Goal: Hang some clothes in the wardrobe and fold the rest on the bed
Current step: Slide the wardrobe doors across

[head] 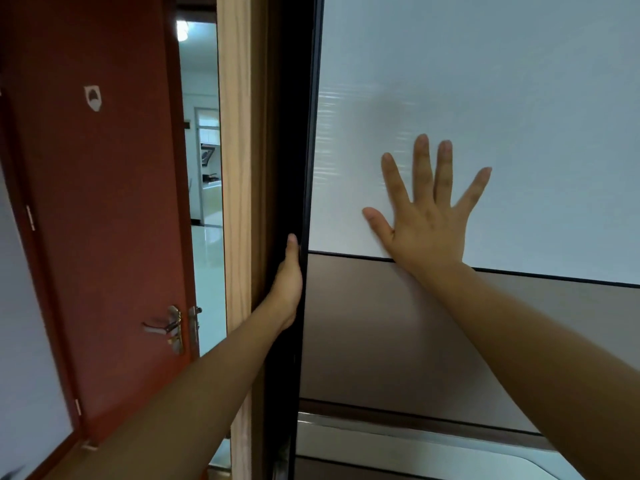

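Hands both on the wardrobe door (381, 341)
Left hand (289, 285) wraps round its black frame edge, right hand (427, 220) lies flat, fingers spread wide, on the smooth frosted white panel (519, 98) above a matte brown one.

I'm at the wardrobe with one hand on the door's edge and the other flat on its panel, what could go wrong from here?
1. The left hand grips the dark door edge right beside the wooden frame; if the door slides that way, fingers could get pinched.
2. The right hand presses flat on the smooth pale panel, so it may slip rather than move the door.
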{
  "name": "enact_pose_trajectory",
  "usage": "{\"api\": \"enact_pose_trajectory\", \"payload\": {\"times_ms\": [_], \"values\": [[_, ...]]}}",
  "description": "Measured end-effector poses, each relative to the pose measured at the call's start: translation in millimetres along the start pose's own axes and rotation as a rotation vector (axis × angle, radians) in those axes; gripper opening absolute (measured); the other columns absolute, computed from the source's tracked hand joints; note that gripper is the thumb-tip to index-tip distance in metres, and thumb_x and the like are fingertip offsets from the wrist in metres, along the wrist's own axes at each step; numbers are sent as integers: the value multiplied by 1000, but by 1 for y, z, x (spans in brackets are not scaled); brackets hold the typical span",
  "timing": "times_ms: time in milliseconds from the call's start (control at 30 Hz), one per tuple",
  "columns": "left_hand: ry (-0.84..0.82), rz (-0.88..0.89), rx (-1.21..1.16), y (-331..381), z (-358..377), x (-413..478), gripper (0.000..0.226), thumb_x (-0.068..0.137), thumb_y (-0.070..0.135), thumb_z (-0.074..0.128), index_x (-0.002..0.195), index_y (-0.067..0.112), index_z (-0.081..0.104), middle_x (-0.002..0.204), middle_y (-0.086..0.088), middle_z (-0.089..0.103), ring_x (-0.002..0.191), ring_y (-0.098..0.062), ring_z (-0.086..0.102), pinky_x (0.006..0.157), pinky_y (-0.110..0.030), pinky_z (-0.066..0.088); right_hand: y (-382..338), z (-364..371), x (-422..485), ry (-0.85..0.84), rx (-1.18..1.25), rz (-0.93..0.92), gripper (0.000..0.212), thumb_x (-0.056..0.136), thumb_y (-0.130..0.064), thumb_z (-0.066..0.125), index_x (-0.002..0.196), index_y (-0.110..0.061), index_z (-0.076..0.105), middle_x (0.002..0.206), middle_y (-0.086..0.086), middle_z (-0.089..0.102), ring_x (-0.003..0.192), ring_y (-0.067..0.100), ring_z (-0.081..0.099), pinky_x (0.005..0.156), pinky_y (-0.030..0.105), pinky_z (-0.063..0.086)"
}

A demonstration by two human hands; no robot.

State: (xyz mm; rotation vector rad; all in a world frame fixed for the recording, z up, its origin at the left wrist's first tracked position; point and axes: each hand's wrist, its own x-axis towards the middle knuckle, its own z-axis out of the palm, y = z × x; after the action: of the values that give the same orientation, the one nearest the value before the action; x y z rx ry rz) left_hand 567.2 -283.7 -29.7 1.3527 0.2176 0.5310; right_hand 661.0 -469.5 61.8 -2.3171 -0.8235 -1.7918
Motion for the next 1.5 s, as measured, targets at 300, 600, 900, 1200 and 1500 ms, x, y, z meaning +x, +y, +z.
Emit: {"api": "enact_pose_trajectory", "payload": {"times_ms": [300, 600, 900, 1200, 1500], "values": [[209, 1007, 862, 1, 20, -56, 82, 101, 26, 52, 162, 21, -2, 169, 3, -13, 156, -16, -5, 127, -34, 9, -19, 10, 4, 55, 26, -14, 80, 96, -75, 21, 162, -33, 3, 170, 10, -4, 155, 37, -1, 107, 82, 8], [166, 861, 1571, -4, -6, -35, 127, 75, 51, 81, 158, -2, 2, 164, -27, -12, 153, -40, -13, 125, -51, 6, -37, -3, 5, -45, 42, -112, 66, 105, -54, 30, 162, -32, 4, 170, 9, -4, 155, 37, -4, 112, 77, 4], [153, 699, 1615, 2, 6, -59, 119, 84, 39, 77, 158, 1, -9, 162, -23, -25, 151, -38, -22, 126, -50, 6, -17, -50, -14, -450, 99, -269, 77, 100, -33, 43, 161, -31, -3, 164, 7, -29, 149, 35, -30, 120, 63, -8], [-202, 380, 1549, -20, 89, -125, 59, 93, 41, 65, 145, 21, 45, 144, -10, 46, 129, -27, 47, 105, -37, 43, 117, -122, -136, -1019, 485, 40, 43, 98, -43, 52, 135, -23, 61, 126, 4, 68, 118, 25, 61, 98, 35, 48], [-688, 194, 1531, -83, 320, -206, 49, 93, 41, 64, 135, 16, 59, 130, -7, 64, 118, -28, 59, 99, -41, 49, 353, -243, -295, -1352, 384, 367, 40, 98, -49, 57, 124, -20, 63, 117, -2, 62, 108, 19, 58, 91, 29, 46]]}}
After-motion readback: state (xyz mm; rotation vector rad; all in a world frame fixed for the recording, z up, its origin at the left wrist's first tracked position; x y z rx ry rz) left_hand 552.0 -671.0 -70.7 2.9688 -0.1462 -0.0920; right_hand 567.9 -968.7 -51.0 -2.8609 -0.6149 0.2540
